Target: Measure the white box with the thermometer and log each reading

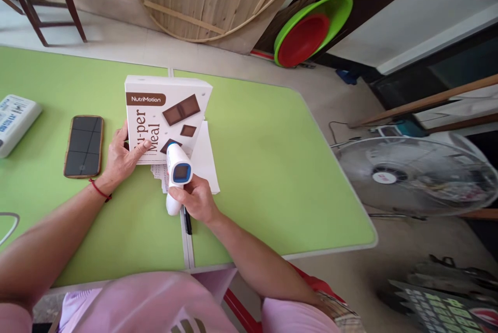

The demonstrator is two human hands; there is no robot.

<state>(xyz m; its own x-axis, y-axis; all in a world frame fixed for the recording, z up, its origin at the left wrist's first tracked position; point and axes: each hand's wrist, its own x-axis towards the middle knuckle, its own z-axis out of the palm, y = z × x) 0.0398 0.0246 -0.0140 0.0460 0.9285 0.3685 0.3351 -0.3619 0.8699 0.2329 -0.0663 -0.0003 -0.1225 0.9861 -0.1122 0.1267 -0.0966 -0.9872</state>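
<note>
box (175, 94): lettering (154, 138) partly under left hand (121, 156) | thermometer (177, 154): screen (181, 172) unreadable | pen (188, 223): partly hidden | fan (389, 175): blades (424, 180) blurred

From the box (171, 120), open worktop (272, 167) runs at three o'clock to its edge, with the fan (397, 177) beyond. At nine, the phone (83, 146) leaves only a narrow gap beside the left hand (120, 157). The thermometer (179, 173) in the right hand (200, 198) blocks six o'clock; paper (206, 162) lies at four.

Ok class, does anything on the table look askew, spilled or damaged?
No spill or damage shows. Only the papers look slightly askew, showing unevenly from behind the box in the left hand.
</note>
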